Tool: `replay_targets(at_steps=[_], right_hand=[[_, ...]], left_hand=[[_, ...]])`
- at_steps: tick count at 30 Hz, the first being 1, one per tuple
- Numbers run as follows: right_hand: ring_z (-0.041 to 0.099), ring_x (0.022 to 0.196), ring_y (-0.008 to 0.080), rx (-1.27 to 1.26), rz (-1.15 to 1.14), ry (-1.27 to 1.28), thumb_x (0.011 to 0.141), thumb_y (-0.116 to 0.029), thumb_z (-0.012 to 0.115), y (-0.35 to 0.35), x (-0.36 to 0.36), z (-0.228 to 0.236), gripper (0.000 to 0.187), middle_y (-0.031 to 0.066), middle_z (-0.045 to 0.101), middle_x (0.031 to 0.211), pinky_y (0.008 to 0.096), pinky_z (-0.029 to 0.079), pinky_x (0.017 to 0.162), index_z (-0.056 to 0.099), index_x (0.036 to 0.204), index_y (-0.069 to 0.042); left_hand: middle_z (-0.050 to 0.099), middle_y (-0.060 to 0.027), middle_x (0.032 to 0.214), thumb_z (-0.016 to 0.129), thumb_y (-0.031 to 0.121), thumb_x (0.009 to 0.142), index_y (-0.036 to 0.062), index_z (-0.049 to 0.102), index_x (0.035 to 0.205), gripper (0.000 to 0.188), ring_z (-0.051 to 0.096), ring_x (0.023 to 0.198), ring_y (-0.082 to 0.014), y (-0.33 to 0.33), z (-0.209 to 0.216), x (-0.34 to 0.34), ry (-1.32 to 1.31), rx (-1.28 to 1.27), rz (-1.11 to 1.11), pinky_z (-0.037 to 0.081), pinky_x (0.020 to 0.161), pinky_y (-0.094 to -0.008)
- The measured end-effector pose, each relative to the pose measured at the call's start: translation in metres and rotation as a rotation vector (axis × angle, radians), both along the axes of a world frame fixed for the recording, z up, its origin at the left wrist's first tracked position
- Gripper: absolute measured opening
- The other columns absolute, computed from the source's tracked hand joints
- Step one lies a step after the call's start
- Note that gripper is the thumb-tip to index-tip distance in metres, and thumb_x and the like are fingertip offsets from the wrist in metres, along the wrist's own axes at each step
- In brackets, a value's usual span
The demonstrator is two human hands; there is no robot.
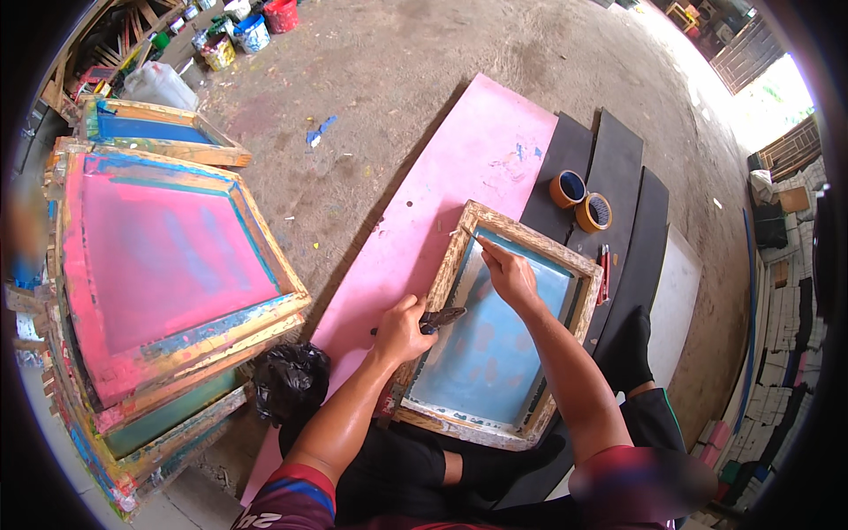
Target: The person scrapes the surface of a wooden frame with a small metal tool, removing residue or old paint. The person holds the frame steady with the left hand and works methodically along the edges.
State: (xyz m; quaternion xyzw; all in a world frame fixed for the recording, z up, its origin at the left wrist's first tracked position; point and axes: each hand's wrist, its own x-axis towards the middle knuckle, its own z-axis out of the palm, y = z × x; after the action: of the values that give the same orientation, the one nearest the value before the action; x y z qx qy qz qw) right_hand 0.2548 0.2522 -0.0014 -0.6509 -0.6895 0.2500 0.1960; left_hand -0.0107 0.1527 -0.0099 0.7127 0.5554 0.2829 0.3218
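A wooden screen-printing frame with bluish mesh lies tilted in front of me, partly over a pink board. My left hand is closed around the handles of pliers. The dark jaws of the pliers point right, over the frame's left rail. Closer to the far left corner, my right hand pinches a thin, slender tool whose exact kind I cannot make out. Its tip reaches the inner edge of the far rail, and that hand hovers over the mesh.
The pink board and dark boards lie under the frame. Two tape rolls and a red cutter sit right of it. Stacked printing screens, a black plastic bag and paint buckets stand at left.
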Motion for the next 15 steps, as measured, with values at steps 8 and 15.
replay_targets(at_steps=[8,15], right_hand=[[0.081,0.091,0.0378,0.148,0.109,-0.101,0.112,-0.030,0.065,0.010,0.003,0.002,0.038,0.0202,0.082,0.103,0.0489,0.062,0.079,0.073,0.149,-0.025],[0.071,0.071,0.0165,-0.631,-0.170,0.578,0.114,-0.032,0.065,0.031,0.000,0.012,0.039,0.0099,0.076,0.087,0.0367,0.055,0.063,0.072,0.151,-0.022]], left_hand=[[0.066,-0.0175,0.095,0.089,0.017,0.070,-0.0054,0.074,0.120,0.056,0.072,0.088,-0.0411,0.001,0.000,0.001,-0.008,-0.019,0.001,0.060,0.079,-0.0499],[0.067,-0.0170,0.096,0.090,0.018,0.071,-0.0055,0.074,0.119,0.056,0.073,0.088,-0.0405,-0.002,0.002,-0.005,0.003,-0.004,0.023,0.060,0.078,-0.0496]])
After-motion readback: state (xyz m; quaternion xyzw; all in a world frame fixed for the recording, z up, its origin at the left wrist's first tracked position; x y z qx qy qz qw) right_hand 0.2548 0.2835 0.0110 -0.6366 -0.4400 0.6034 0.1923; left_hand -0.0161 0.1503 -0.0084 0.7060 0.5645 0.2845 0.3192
